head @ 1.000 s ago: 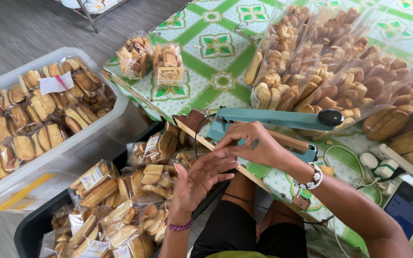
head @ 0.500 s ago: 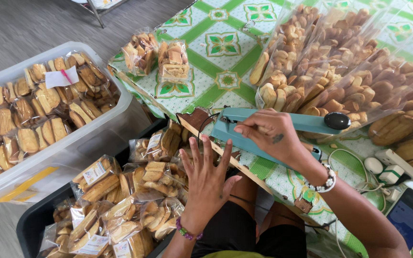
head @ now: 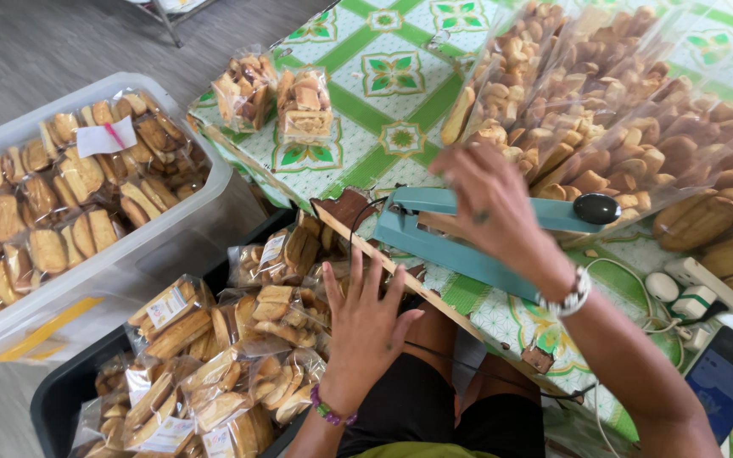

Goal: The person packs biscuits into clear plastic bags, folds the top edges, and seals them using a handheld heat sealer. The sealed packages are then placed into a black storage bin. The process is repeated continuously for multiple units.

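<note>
My left hand (head: pixel 365 321) hovers with fingers spread over clear packets of biscuits (head: pixel 256 326) in a black crate (head: pixel 61 394) below the table edge. It holds nothing. My right hand (head: pixel 489 199) is raised above the teal heat sealer (head: pixel 468 233) on the table, fingers loosely apart and holding nothing. It reaches toward a large clear bag of loose biscuits (head: pixel 604 119) lying behind the sealer. The sealer's black knob (head: pixel 596 208) shows to the right of my hand.
A clear plastic tub (head: pixel 129 246) of packed biscuits stands at the left. Two filled packets (head: pixel 273 97) sit on the green patterned tablecloth (head: pixel 383 76). A white power strip (head: pixel 706 284), cables and a phone (head: pixel 727 377) lie at the right.
My right hand lifted off the sealer arm and moved up toward the big biscuit bag. My left hand stayed spread over the packets in the crate.
</note>
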